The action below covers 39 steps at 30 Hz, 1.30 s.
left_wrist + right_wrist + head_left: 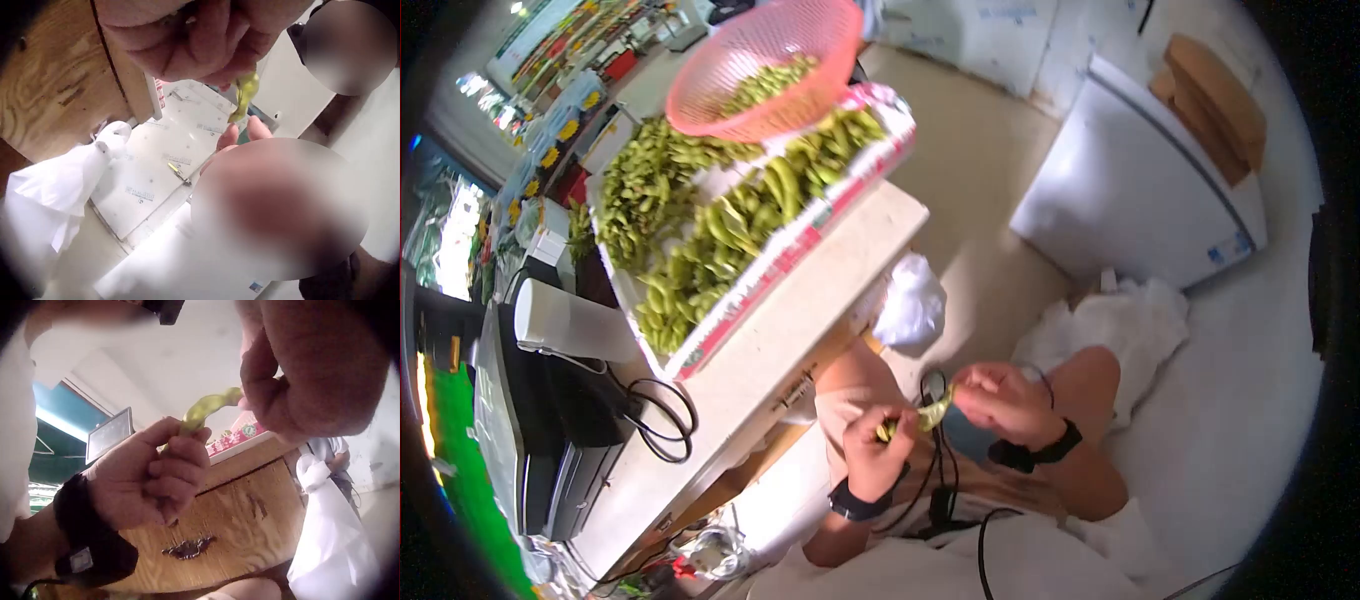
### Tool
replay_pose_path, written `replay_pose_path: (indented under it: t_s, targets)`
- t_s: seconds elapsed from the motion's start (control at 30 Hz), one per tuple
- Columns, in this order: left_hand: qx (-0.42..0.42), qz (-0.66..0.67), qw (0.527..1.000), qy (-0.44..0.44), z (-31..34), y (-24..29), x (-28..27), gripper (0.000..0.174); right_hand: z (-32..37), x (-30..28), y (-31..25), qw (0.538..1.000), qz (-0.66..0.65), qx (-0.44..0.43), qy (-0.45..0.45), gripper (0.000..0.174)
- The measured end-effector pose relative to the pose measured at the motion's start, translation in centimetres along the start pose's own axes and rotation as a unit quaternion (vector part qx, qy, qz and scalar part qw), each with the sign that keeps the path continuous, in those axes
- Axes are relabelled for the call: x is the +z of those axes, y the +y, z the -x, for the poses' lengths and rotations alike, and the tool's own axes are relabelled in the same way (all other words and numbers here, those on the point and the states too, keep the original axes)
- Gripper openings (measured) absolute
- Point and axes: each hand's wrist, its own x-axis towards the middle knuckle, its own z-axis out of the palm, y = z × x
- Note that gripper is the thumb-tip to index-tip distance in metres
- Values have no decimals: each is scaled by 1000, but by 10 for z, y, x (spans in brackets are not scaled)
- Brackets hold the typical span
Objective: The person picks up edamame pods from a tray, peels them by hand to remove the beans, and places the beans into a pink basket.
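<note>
A plump green bean pod point(936, 411) is stretched between my two hands, above my lap. Its near end is gripped by my left hand point(878, 446), with thumb and curled fingers round it, as the right wrist view shows. My right hand point(1007, 406) pinches the other end between thumb and fingertips. Seen from the right wrist, the pod point(209, 407) arches up from the left hand point(172, 469) to the right hand point(300, 381). In the left wrist view the pod point(246, 97) hangs below the left hand point(200, 37), its lower tip at the right fingertips point(230, 135).
On the table point(750, 345) a shallow box point(745, 300) holds many green pods, with a pink colander point(835, 60) over its far corner. A white cup point(575, 320) and black cable point(685, 440) are at the left. A tied white bag point(912, 302) hangs beside the table.
</note>
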Motion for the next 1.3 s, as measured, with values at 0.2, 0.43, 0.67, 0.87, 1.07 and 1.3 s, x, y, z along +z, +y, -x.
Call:
replay_pose_path:
  t_s: [0.2,0.43,0.67,0.87,1.07,1.3]
  targets:
    - [-38,177,983,12,-10,14,-16,17,-26,18,-32,998,-46,24,-41,9]
    - [-59,217,974,-8,-14,-9,-31,21,-89,59,-131,927,210,-294,103,15]
    - [-86,206,971,-79,-14,-22,-33,22,-179,87,-169,831,310,-448,113,13]
    - [-97,188,975,-62,-15,-20,-45,21,-180,82,-170,790,380,-447,179,11]
    - [-101,207,972,-46,-13,-25,-43,17,-112,70,-137,867,340,-317,180,21]
    - [-79,263,959,-68,-11,-19,-18,30,-45,46,-36,999,32,-25,-20,17]
